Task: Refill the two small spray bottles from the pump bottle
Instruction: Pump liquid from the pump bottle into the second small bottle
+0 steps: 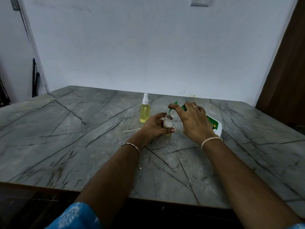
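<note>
**Pump nozzle over an open small bottle**

The only label in view is the green one on the white pump bottle [215, 126], partly hidden behind the right hand. It carries a small yellow plus-shaped mark, and its lettering is too blurred to read.

The table [66, 129] has a grey, marble-patterned top with dark veins, and its far edge meets a pale bluish wall [132, 47]. A switch plate [199, 1] sits high on that wall. A brown wooden panel [285, 63] runs down the right side of the room.

At the near left, a blue patterned sleeve [77, 215] covers the upper left arm. Farther in, a thin white tube [132, 130] lies flat on the table just left of the left hand. Behind it stands a capped spray bottle [145, 109], upright with a white sprayer top and full of yellow liquid.

The left hand [155, 128] wears a bracelet [132, 145] at the wrist. Its fingers and thumb wrap around a small open bottle [168, 121], which is clear and shows a little yellow at the bottom.

The green nozzle [170, 111] of the tilted pump bottle points down at this bottle's mouth. The right hand [193, 121], with a ring [196, 106] and a pale wristband [211, 139], curls over the pump head and grips it. The pump bottle's body leans away to the right behind that hand.
</note>
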